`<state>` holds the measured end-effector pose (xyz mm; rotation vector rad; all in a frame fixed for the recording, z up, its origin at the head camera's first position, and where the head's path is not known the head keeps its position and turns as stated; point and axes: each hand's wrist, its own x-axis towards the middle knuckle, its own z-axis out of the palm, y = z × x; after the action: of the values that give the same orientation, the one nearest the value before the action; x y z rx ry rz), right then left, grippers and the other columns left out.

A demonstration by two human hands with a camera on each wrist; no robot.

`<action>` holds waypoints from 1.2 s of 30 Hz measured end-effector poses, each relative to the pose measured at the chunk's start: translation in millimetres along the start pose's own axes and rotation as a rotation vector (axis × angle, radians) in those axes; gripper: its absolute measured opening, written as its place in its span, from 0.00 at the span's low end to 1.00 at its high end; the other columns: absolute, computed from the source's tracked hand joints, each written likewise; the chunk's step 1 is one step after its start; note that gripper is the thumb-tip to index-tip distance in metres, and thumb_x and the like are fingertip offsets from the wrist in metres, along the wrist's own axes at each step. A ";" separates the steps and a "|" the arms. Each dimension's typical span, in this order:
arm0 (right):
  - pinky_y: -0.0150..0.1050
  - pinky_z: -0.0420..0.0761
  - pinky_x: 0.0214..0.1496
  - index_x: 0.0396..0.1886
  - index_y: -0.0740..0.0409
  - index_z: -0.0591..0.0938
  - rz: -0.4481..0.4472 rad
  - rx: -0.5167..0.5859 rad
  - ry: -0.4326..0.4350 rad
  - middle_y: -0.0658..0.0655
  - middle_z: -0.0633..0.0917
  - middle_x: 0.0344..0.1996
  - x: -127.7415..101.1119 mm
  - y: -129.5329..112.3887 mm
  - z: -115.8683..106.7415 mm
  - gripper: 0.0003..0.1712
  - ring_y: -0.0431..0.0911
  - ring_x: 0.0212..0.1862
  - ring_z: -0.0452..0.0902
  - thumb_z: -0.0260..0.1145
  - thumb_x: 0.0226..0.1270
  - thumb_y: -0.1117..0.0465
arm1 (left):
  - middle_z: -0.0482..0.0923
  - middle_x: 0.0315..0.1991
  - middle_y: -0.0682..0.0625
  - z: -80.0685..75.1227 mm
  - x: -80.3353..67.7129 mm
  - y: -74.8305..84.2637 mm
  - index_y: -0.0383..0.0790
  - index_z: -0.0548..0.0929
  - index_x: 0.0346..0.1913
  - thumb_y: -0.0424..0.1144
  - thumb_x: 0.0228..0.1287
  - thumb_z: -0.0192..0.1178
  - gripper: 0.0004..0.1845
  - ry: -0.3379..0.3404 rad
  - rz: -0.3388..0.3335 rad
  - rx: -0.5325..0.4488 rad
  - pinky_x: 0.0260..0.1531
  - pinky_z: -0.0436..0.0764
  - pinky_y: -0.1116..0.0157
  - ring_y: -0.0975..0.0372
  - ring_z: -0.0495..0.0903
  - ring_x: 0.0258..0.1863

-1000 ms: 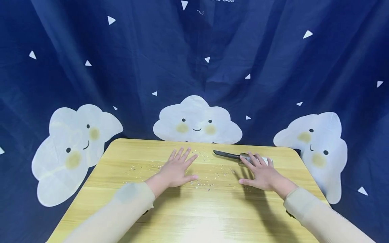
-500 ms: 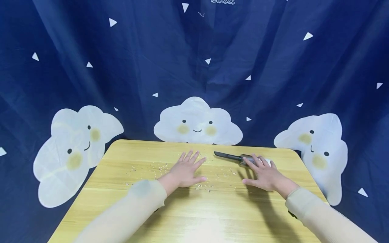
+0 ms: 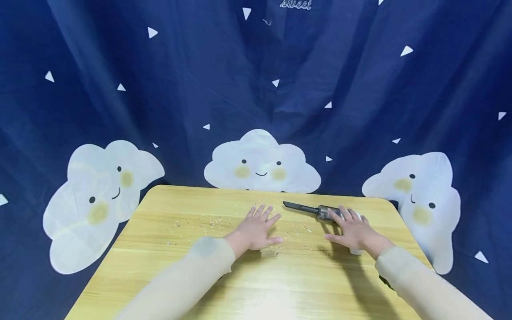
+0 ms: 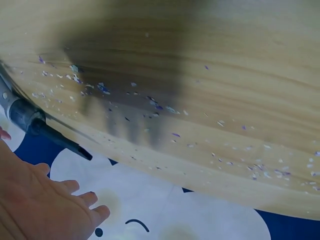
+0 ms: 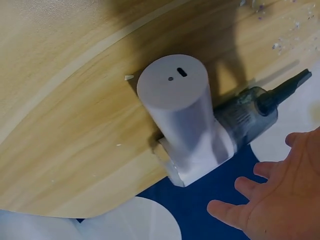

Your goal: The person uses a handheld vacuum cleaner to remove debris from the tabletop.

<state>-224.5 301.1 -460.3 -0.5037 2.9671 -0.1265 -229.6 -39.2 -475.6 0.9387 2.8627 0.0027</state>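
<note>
Handheld vacuum (image 3: 325,211) lies at the bench's (image 3: 160,266) far right, nozzle pointing left toward scattered crumbs (image 3: 208,221). Right hand (image 3: 353,232) hovers over its body, fingers spread, gripping nothing; left hand (image 3: 258,230) rests flat, empty. Pickup looks imminent: fingers must close round the white handle.

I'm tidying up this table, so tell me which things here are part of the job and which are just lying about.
Part of the job:
handheld vacuum, lying on the table under the right hand
scattered crumbs around the left hand
wooden table

Just there:
blue cloud-print curtain behind the table
</note>
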 end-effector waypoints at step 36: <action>0.72 0.69 0.57 0.76 0.61 0.62 0.130 0.066 -0.104 0.79 0.62 0.68 29.7 25.6 1.0 0.49 0.77 0.66 0.56 0.74 0.62 0.46 | 0.48 0.80 0.44 23.1 58.7 29.8 0.51 0.52 0.80 0.74 0.71 0.32 0.44 0.033 -0.112 -0.220 0.75 0.49 0.46 0.46 0.47 0.78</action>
<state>-260.5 315.2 -467.3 -0.2982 2.8728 -0.1794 -256.0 18.5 -504.4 0.7416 2.8647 0.3171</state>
